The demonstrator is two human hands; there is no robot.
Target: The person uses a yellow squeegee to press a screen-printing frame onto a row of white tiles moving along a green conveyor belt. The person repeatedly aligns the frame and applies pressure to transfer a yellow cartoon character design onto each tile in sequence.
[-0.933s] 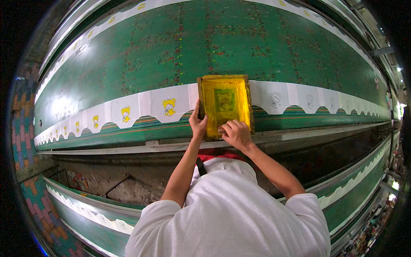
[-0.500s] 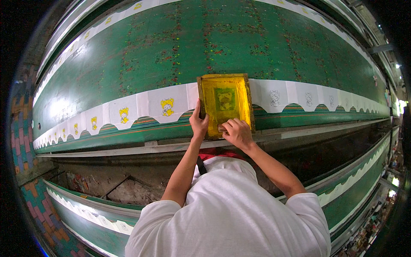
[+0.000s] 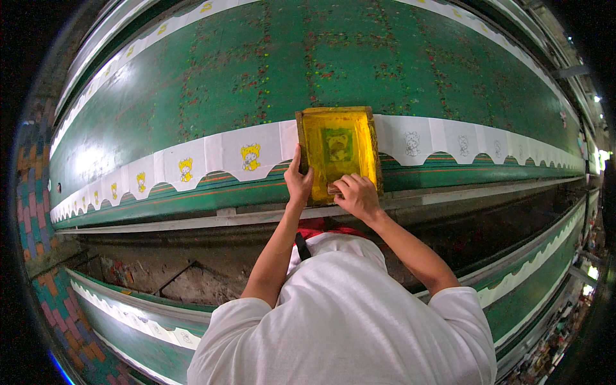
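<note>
A wooden-framed printing screen [image 3: 373, 157] coated in yellow lies on the white scalloped strip, with a small bear design in its mesh. My left hand [image 3: 299, 183] is closed on the frame's left side, the thumb toward the inner edge and the fingers along the outside. Inside the near end of the frame, my right hand [image 3: 357, 196] grips a squeegee [image 3: 333, 189]; only a brown end of it shows past the fingers. Left of the screen, the white strip [image 3: 215, 154] carries bear prints filled with yellow; right of it, the bears [image 3: 412, 144] are grey outlines.
Under the strip stretches a long green table [image 3: 231, 77] speckled with paint, a pale rail [image 3: 192, 226] along its near edge. A second white strip [image 3: 173, 20] runs along its far side. Behind me, another green table [image 3: 131, 327] holds a similar strip. Coloured paving [image 3: 35, 212] lies at the left.
The whole view has shifted very slightly. Both hands keep their grips, and the screen stays in the same place on the strip.
</note>
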